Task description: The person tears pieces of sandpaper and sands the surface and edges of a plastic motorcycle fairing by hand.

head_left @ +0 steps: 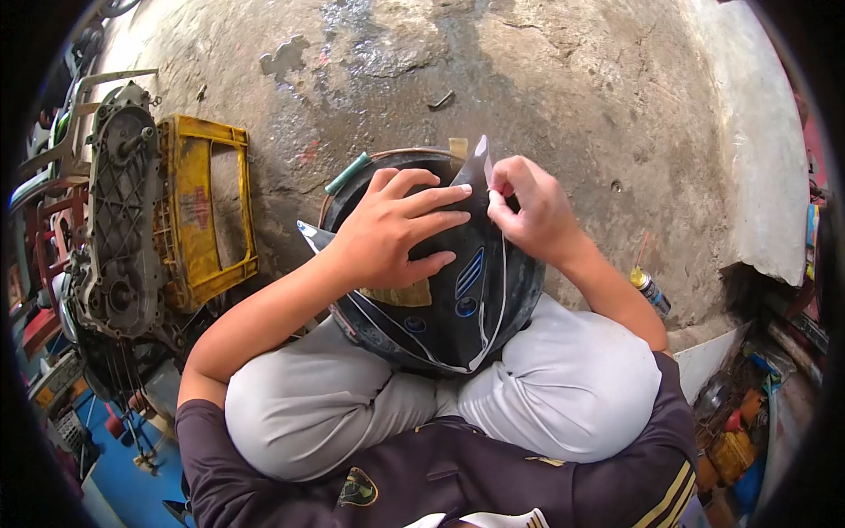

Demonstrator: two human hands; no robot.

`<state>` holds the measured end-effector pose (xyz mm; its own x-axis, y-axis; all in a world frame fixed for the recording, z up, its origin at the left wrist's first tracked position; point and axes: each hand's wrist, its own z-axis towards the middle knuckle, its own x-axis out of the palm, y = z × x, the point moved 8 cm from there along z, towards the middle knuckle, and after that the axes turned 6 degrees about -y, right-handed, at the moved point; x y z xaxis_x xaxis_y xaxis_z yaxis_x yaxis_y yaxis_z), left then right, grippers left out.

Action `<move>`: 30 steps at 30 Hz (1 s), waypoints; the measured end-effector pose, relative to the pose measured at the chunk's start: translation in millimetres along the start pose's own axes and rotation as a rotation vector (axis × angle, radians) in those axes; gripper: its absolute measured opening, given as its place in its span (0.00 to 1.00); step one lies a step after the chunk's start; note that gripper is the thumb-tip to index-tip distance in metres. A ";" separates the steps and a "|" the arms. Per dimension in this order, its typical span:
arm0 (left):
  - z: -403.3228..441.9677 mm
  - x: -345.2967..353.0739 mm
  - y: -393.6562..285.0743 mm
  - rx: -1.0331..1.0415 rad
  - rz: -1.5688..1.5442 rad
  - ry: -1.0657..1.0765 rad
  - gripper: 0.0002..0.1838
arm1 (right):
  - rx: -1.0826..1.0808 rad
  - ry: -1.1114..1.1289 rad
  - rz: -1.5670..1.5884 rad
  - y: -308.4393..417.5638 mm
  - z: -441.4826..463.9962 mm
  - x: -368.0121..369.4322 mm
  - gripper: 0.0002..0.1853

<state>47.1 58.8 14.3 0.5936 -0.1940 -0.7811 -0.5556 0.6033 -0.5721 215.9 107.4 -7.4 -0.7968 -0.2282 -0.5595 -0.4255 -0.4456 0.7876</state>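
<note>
Single head cam, fwd & down over lap; hands mid-frame, close; wide view, dark rounded edges.

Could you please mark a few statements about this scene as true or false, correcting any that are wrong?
1. The left hand is spread over the black panel. True.
2. The right hand hangs clear of the panel. False: its fingers are at the panel's edge, near the pointed tip.
3. The crate is to the left of both hands. True.
4. The crate is blue. False: it is yellow.
5. The can is on the person's right. True.
6. The can is between the crate and the panel. False: the panel is between the crate and the can.
</note>
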 end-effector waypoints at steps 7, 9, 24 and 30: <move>-0.1 1.5 -0.3 0.005 0.010 0.000 0.29 | 0.011 0.078 -0.005 0.6 5.3 1.3 0.14; 0.4 0.7 0.4 0.008 0.014 -0.002 0.29 | 0.149 0.055 0.040 -15.6 6.3 -3.5 0.14; 0.4 1.2 -0.3 0.011 0.008 0.001 0.29 | 0.104 0.041 0.053 -5.5 3.6 1.2 0.14; 0.6 0.6 -0.7 0.008 0.010 0.013 0.29 | 0.113 0.026 0.059 -6.9 2.9 -0.3 0.15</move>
<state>48.3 58.7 14.3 0.5802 -0.1976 -0.7901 -0.5571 0.6114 -0.5620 217.9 113.0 -11.9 -0.8111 -0.2742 -0.5167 -0.4249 -0.3310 0.8426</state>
